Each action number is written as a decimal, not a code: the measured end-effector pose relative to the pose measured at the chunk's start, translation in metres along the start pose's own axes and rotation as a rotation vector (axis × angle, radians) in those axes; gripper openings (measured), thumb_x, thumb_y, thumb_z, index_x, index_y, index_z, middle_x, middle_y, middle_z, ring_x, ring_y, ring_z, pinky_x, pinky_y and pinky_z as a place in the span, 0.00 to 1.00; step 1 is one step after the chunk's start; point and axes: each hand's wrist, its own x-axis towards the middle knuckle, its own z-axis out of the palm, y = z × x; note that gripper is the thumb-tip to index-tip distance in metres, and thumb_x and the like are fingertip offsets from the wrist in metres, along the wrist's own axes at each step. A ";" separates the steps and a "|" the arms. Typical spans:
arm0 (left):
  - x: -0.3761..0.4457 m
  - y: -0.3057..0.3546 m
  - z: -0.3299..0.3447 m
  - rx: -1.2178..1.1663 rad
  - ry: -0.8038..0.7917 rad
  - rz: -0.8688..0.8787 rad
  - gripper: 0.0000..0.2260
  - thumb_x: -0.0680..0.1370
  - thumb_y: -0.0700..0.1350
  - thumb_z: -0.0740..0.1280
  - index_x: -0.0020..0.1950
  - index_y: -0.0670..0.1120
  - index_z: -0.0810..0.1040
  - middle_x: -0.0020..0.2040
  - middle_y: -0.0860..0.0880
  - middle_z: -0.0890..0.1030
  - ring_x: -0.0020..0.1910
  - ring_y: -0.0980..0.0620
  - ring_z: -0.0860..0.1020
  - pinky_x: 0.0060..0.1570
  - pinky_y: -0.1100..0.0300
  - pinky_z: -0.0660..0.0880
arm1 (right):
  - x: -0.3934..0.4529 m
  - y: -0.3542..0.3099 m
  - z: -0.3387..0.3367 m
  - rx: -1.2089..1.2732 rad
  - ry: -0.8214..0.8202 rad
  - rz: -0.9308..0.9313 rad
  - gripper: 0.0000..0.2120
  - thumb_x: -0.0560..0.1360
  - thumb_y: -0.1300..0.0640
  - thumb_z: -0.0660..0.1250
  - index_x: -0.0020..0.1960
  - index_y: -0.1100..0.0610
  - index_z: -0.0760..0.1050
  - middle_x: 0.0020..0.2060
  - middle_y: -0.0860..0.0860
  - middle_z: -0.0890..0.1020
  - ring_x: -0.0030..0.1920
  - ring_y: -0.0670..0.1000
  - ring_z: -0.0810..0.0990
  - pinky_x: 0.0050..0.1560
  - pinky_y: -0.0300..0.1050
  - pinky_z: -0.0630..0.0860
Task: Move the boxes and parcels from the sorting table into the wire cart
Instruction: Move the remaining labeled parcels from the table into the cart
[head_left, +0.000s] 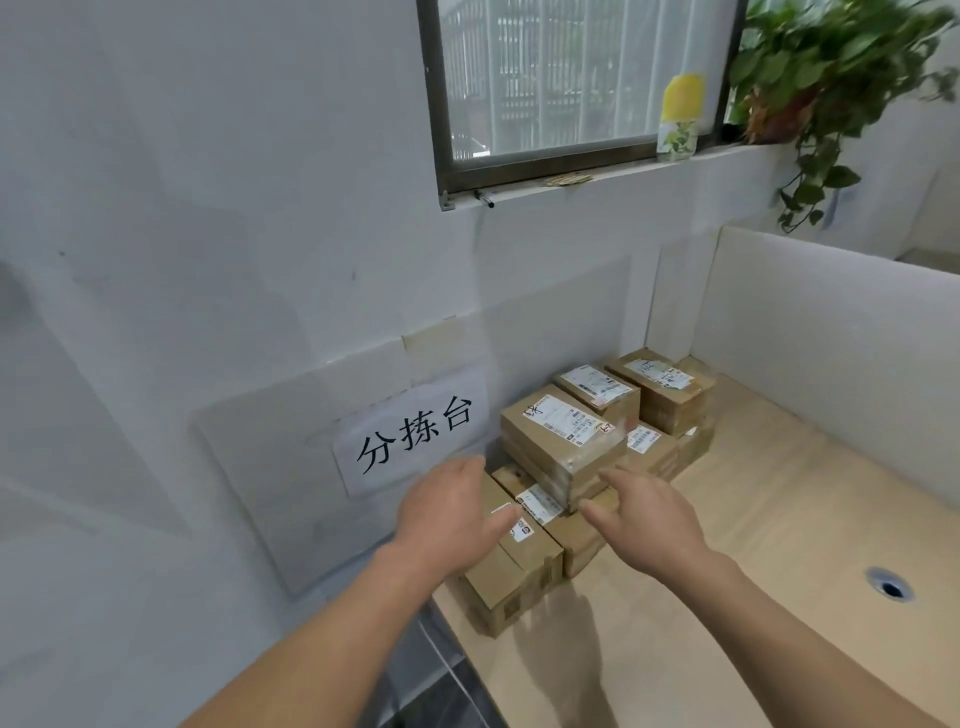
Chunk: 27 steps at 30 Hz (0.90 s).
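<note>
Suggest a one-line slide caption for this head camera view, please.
Both open hands, left hand and right hand, reach toward stacked cardboard boxes on the sorting table.

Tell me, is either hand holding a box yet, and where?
Nothing is held. The left hand and right hand reach open-fingered toward the stacked cardboard boxes, one to each side, no fingers closed on any box.

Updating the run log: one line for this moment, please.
stage: reaching | left hand: open, over near box | right hand: open, beside stacked box | held: nothing | cart: not in view
</note>
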 end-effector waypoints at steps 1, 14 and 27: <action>0.009 0.004 0.004 -0.008 -0.006 -0.015 0.33 0.79 0.66 0.62 0.77 0.48 0.64 0.75 0.49 0.69 0.73 0.48 0.68 0.68 0.51 0.69 | 0.010 0.008 0.001 0.004 -0.010 0.004 0.23 0.79 0.39 0.64 0.69 0.50 0.76 0.69 0.47 0.76 0.66 0.54 0.76 0.60 0.50 0.75; 0.096 0.040 0.052 -0.105 -0.113 -0.103 0.27 0.79 0.63 0.63 0.68 0.44 0.73 0.66 0.47 0.78 0.64 0.47 0.76 0.59 0.53 0.73 | 0.084 0.081 0.024 0.092 -0.079 0.121 0.30 0.74 0.36 0.62 0.73 0.46 0.72 0.70 0.48 0.76 0.68 0.53 0.75 0.62 0.49 0.75; 0.164 0.022 0.110 -0.300 -0.189 -0.203 0.27 0.80 0.62 0.63 0.69 0.43 0.73 0.65 0.46 0.79 0.62 0.47 0.77 0.55 0.56 0.73 | 0.155 0.078 0.049 0.228 -0.159 0.161 0.18 0.75 0.43 0.70 0.63 0.45 0.73 0.67 0.52 0.75 0.69 0.56 0.74 0.60 0.50 0.72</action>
